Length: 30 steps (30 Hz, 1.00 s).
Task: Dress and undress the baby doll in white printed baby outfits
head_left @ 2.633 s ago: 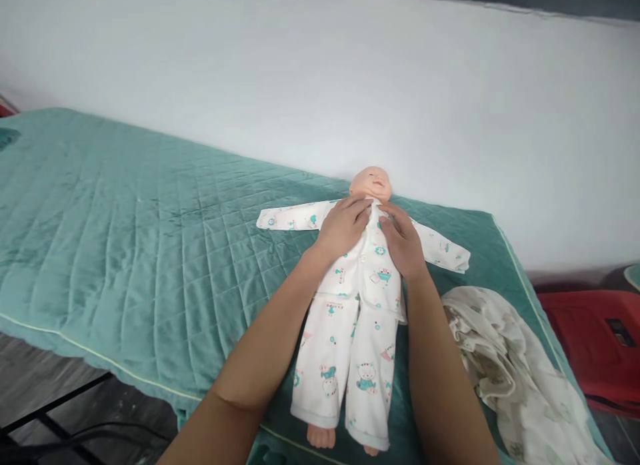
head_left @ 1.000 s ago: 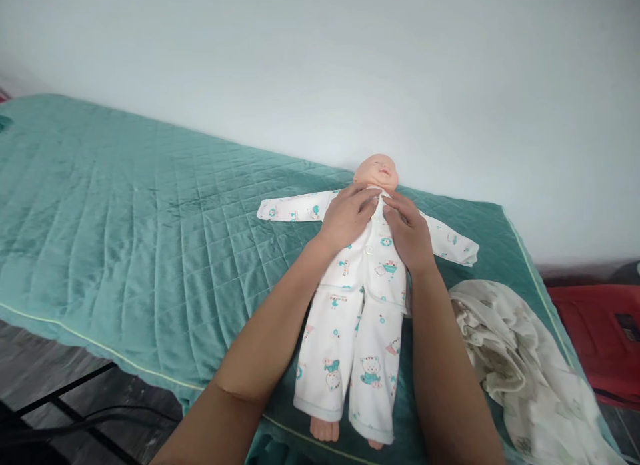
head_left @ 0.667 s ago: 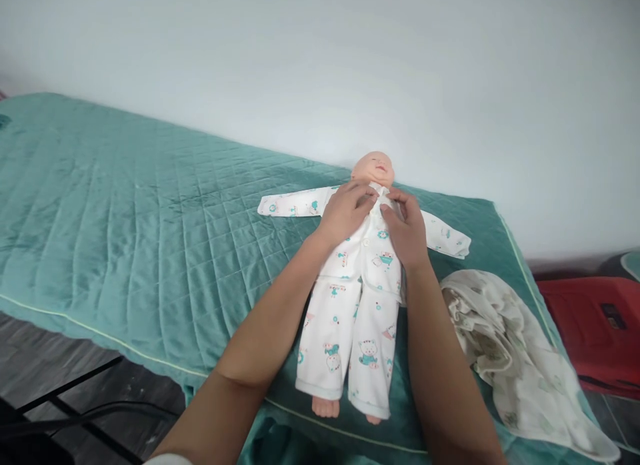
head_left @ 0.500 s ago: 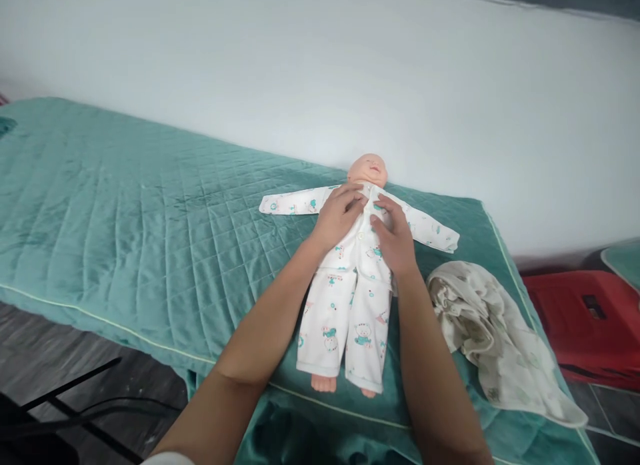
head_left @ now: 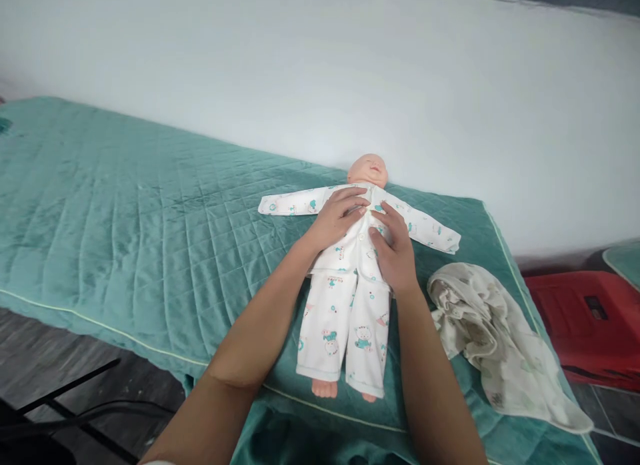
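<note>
A baby doll [head_left: 368, 170] lies on its back, arms spread, dressed in a white printed shirt [head_left: 333, 255] and matching trousers [head_left: 330, 318]. Its bare feet stick out at the bottom. On the upper chest, my left hand [head_left: 340, 215] has its thumb and index fingertips close together at the shirt's front opening. My right hand [head_left: 397, 248] is opposite, its fingers bent at the same edge with the thumb lower down. Both hands appear to grip the cloth at the placket, though the fingertips partly hide it. A pale button [head_left: 362, 237] shows just below.
A crumpled cream printed cloth [head_left: 500, 338] lies right of the doll on the green quilted bed cover [head_left: 150, 205]. A white wall [head_left: 300, 72] runs behind the bed. Past the right edge stands a red plastic object [head_left: 585, 318]; black metal bars [head_left: 75, 385] are at lower left.
My left fingers have moved slightly right and down toward the placket, and the right fingertips have shifted a little toward them. The doll stays in place.
</note>
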Tool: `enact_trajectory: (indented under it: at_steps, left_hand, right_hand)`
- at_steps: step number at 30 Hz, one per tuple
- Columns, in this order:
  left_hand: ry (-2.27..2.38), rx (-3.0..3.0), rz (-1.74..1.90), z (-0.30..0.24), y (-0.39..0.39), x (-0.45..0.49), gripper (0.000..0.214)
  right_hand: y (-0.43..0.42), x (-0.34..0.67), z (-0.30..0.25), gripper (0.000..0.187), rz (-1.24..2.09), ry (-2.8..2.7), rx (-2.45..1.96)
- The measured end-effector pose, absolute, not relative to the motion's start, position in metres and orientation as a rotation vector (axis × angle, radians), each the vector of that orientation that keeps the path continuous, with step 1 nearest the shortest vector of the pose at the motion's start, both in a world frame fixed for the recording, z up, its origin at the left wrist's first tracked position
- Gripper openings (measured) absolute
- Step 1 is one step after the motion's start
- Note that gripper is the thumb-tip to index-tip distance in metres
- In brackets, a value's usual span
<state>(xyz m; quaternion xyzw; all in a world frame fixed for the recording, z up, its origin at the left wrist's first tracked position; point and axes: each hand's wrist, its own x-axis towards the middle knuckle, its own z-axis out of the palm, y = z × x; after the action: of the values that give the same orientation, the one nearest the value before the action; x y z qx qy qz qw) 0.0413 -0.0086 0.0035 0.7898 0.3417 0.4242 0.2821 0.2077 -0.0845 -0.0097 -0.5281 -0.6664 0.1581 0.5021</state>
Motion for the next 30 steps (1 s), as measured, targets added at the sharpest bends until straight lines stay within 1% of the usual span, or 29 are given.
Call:
enact_trajectory:
  at_steps: [5, 13, 16, 19, 22, 24, 27, 30]
  left_hand:
    - [0.882, 2.101, 1.109, 0.008, -0.007, 0.041, 0.020]
    - [1.042, 2.094, 1.118, 0.014, -0.012, 0.052, 0.004]
    - [1.060, 2.163, 1.170, 0.015, -0.015, 0.055, 0.006]
    - [0.986, 2.198, 1.144, 0.015, -0.018, 0.053, 0.006]
    - [0.872, 2.197, 1.071, 0.015, -0.019, 0.046, 0.019]
    - [0.825, 2.205, 1.032, 0.015, -0.019, 0.039, 0.023]
    - [0.750, 2.220, 0.922, 0.017, -0.020, 0.026, 0.019]
    - [0.642, 2.214, 0.782, 0.020, -0.020, 0.013, 0.016]
  right_hand:
    - [-0.086, 0.208, -0.008, 0.031, 0.355, -1.655, -1.303]
    - [-0.085, 0.207, -0.009, 0.032, 0.361, -1.669, -1.281]
    - [-0.084, 0.206, -0.010, 0.033, 0.385, -1.631, -1.247]
    - [-0.085, 0.205, -0.009, 0.032, 0.429, -1.594, -1.238]
    - [-0.086, 0.207, -0.008, 0.031, 0.498, -1.544, -1.226]
    - [-0.085, 0.209, -0.008, 0.030, 0.548, -1.512, -1.207]
    - [-0.085, 0.214, -0.010, 0.031, 0.623, -1.485, -1.165]
    - [-0.085, 0.217, -0.011, 0.042, 0.653, -1.522, -1.163]
